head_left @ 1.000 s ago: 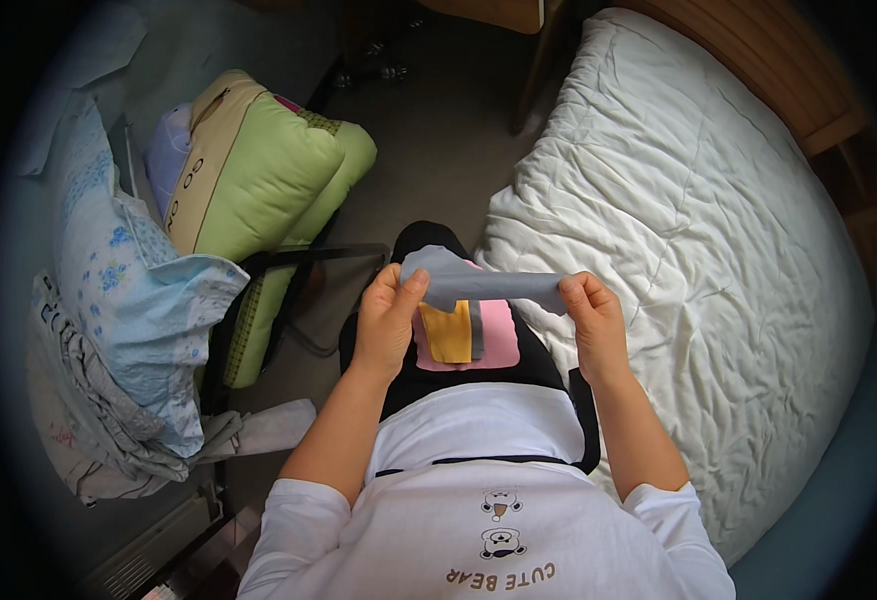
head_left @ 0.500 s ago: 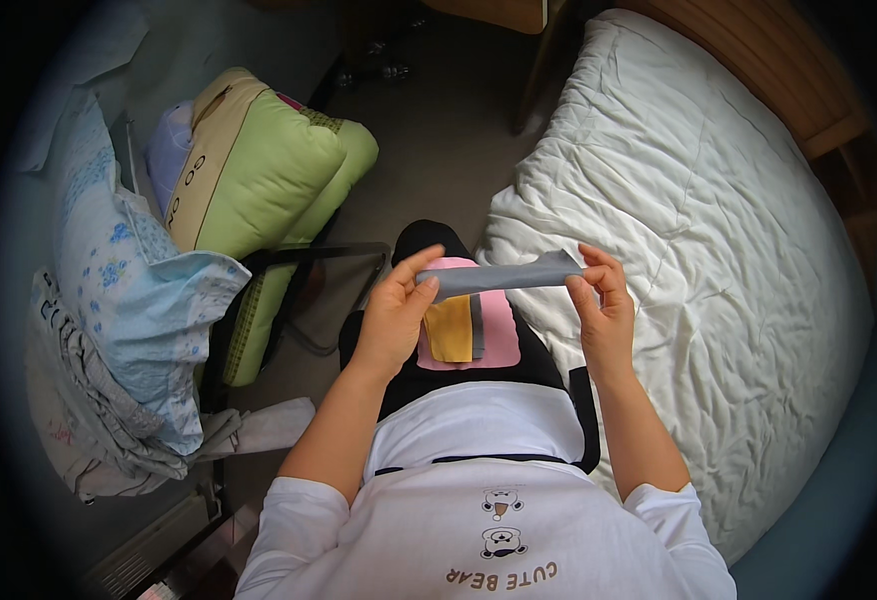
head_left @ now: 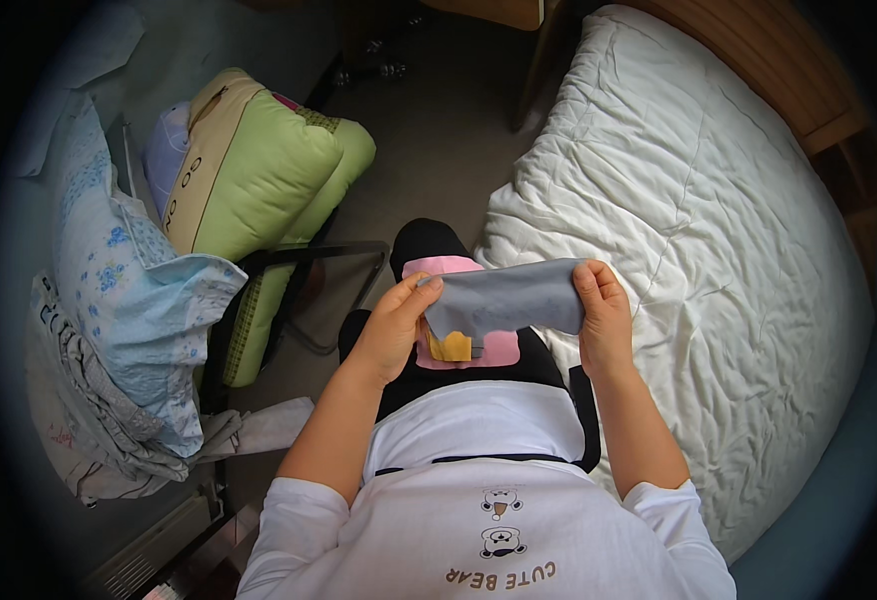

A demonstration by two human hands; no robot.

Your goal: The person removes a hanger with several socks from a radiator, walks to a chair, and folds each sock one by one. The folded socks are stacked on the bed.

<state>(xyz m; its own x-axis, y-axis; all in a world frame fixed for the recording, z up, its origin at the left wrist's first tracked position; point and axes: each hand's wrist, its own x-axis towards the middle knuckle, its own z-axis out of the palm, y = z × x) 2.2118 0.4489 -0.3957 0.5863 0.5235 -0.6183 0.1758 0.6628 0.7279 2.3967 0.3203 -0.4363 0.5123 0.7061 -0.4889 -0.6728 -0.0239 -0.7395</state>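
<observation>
A grey piece of cloth (head_left: 507, 298) is stretched flat between my two hands above my lap. My left hand (head_left: 391, 328) pinches its left end between thumb and fingers. At the other end my right hand (head_left: 606, 312) grips the edge, thumb on the near face. Beneath the cloth, a pink piece of fabric (head_left: 502, 349) lies across my black-clad thighs. On the pink fabric rests a yellow piece (head_left: 450, 347), mostly covered by the grey cloth, with a thin dark grey strip showing along its right side.
To my right is a bed with a rumpled white quilt (head_left: 699, 230) and a wooden headboard (head_left: 794, 75). On the left, a metal-framed chair (head_left: 324, 252) holds green cushions (head_left: 269, 165), a blue floral cloth (head_left: 124, 275) and grey clothes (head_left: 109, 430). Dark floor (head_left: 439, 140) lies ahead.
The grey cloth was a narrow folded band and now hangs opened out into a wider sheet, hiding more of the yellow piece. My right hand has turned and lowered slightly.
</observation>
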